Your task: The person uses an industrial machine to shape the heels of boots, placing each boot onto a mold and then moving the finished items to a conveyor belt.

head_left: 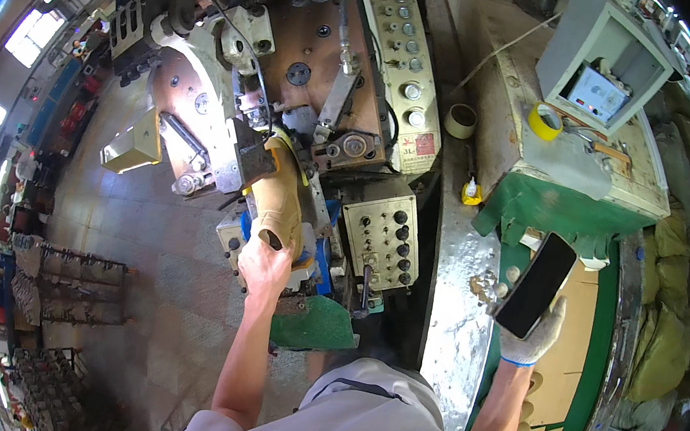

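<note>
A tan shoe upper (278, 199) sits in the large machine in front of me, its toe end under the metal clamp parts. My bare left hand (264, 267) is closed on its near end, just below the dark opening. Off to the right, my right hand (539, 334), in a pale work glove with a blue cuff, holds a black smartphone (536, 285) by its lower side. The phone's screen is dark. Most of the gloved fingers are hidden behind it.
The machine has a control box (380, 241) with black knobs and a tall gauge panel (406, 68). On the right bench lie yellow tape (545, 122) and an open grey cabinet (609, 63). A metal ledge (460, 316) runs beside me. Shoe racks (78, 286) stand at left.
</note>
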